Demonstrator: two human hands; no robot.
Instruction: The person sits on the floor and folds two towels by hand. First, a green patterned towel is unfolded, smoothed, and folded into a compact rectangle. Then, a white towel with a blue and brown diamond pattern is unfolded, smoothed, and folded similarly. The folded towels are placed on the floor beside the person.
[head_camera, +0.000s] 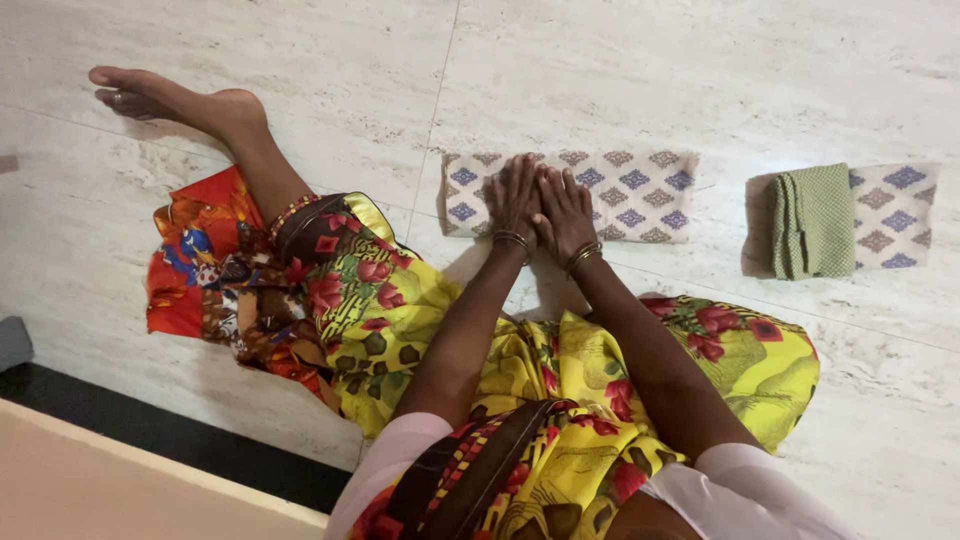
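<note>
A folded white cloth with blue and brown diamond shapes (630, 195) lies flat on the pale marble floor (620, 70) in front of me. My left hand (514, 196) and my right hand (565, 212) rest side by side on its left half, palms down, fingers spread and pressing on the fabric. Neither hand grips anything. Bangles sit on both wrists.
To the right lies a folded green checked cloth (812, 221) on top of another folded diamond-patterned cloth (895, 215). My leg and bare foot (150, 97) stretch out to the left. A yellow, red and orange flowered garment (400, 310) spreads over the floor around me. A dark strip (170, 430) runs at lower left.
</note>
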